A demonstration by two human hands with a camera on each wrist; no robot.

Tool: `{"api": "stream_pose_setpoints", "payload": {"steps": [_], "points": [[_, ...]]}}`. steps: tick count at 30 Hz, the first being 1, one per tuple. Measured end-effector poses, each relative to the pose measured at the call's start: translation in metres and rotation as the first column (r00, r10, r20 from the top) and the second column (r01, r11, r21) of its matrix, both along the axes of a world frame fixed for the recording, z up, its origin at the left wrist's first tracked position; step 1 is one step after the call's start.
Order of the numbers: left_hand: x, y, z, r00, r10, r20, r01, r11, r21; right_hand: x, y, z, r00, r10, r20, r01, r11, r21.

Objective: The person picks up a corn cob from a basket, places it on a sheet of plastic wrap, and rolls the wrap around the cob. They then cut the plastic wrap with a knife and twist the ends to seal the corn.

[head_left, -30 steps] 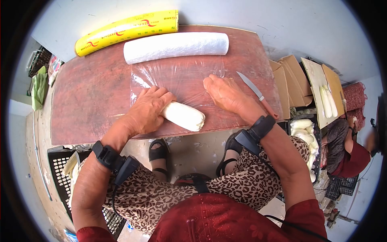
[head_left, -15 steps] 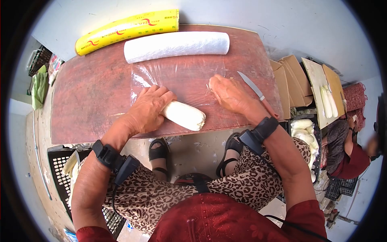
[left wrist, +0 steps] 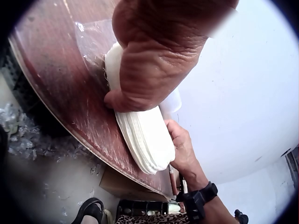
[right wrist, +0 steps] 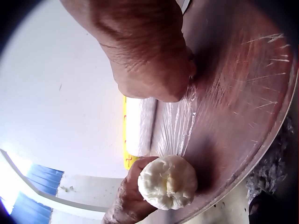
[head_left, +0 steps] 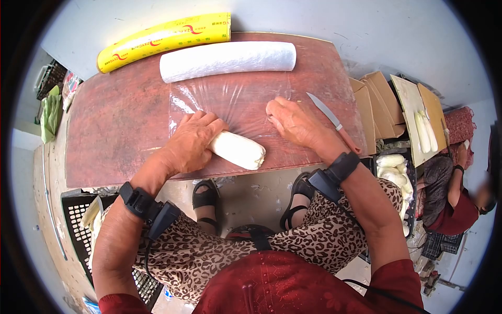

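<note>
A cream-white cylinder of layered leaves [head_left: 238, 150], like a bundle of corn husks, lies slantwise near the table's front edge. My left hand [head_left: 194, 140] grips its far end from above, thumb along the near side in the left wrist view. A stubby knot shows in the middle of the bundle's rounded end [right wrist: 168, 182]. Clear cling film [head_left: 230, 102] stretches over the table from a white roll [head_left: 228, 62]. The fingers of my right hand [head_left: 294, 121] are curled and pinch the film's edge, drawing pleats in it in the right wrist view.
Right of my right hand lies a knife [head_left: 328, 113]. Behind the white roll is a yellow tube [head_left: 164, 43]. Cardboard [head_left: 379, 107] and a crate of pale wrapped bundles [head_left: 395, 175] stand at right, near another person [head_left: 452, 206]. A black crate [head_left: 76, 212] is at left.
My right hand shifted slightly right, then back left, still pinching the film, whose pleats changed. My left hand and the bundle stayed put. The other person's arm has risen.
</note>
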State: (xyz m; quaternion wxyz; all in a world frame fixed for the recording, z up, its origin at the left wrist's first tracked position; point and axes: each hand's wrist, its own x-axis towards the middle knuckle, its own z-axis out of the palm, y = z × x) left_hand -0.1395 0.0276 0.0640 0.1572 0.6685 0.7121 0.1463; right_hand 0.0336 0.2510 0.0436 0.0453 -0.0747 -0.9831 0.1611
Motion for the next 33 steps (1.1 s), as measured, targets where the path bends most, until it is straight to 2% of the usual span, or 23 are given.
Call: {"api": "stream_pose_setpoints", "payload": {"steps": [7, 13, 22, 25, 28, 31, 33], "points": [[-0.001, 0.000, -0.002, 1.000, 0.002, 0.001, -0.002, 1.000, 0.004, -0.002, 0.000, -0.005, 0.997, -0.041, 0.064, 0.034, 0.994, 0.100], [-0.001, 0.000, -0.001, 1.000, 0.009, -0.006, -0.009, 1.000, -0.021, 0.005, 0.004, -0.003, 0.997, -0.036, 0.064, 0.032, 0.997, 0.065], [-0.005, -0.001, -0.007, 1.000, -0.010, 0.008, 0.010, 0.999, 0.033, 0.023, 0.018, 0.002, 0.989, -0.146, 0.039, 0.146, 0.989, 0.003], [-0.006, 0.000, -0.006, 1.000, -0.004, 0.014, 0.003, 1.000, 0.020, 0.028, 0.022, -0.001, 0.993, -0.086, -0.087, 0.075, 0.990, -0.121], [-0.007, 0.001, -0.008, 1.000, -0.006, 0.021, 0.005, 1.000, 0.023, 0.030, 0.001, 0.013, 0.996, -0.035, -0.084, 0.013, 0.970, -0.242], [-0.009, 0.002, -0.008, 0.999, -0.013, 0.029, 0.013, 1.000, 0.008, 0.031, -0.011, 0.003, 0.997, 0.021, -0.069, -0.040, 0.959, -0.281], [-0.009, 0.002, -0.009, 1.000, -0.011, 0.029, 0.011, 1.000, 0.004, 0.031, -0.013, 0.000, 1.000, 0.017, -0.009, -0.018, 0.983, -0.180]]}}
